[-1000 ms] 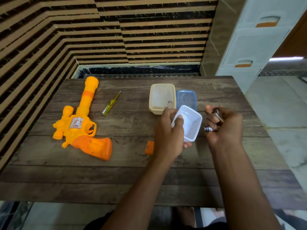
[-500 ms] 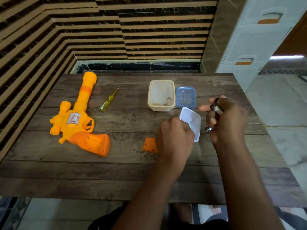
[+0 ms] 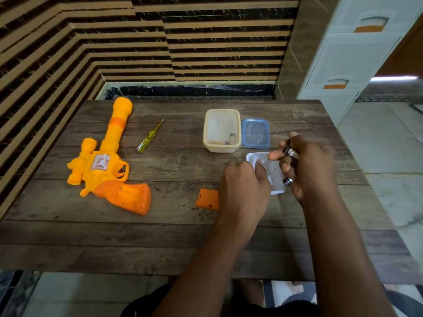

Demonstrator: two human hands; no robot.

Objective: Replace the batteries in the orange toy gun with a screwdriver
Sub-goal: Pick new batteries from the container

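The orange toy gun [image 3: 107, 165] lies on the left of the wooden table [image 3: 160, 236], its grip's battery bay uncovered. Its orange battery cover [image 3: 207, 199] lies loose near the middle, partly behind my left hand. A yellow-handled screwdriver [image 3: 150, 136] rests beside the barrel. My left hand [image 3: 243, 186] grips the rim of a small white plastic container [image 3: 270, 170], thumb inside it. My right hand [image 3: 306, 165] holds batteries [image 3: 289, 152] in curled fingers just right of that container.
A cream plastic box [image 3: 222, 130] with small items inside stands at the back, a blue lid [image 3: 256, 133] flat beside it. A tiny screw [image 3: 188, 208] lies left of the cover. Slatted wall borders the left and back; a white drawer cabinet [image 3: 348, 53] stands right.
My left hand has lowered the white container from a raised, tilted hold down onto the table. My right hand has stayed beside it with the batteries.
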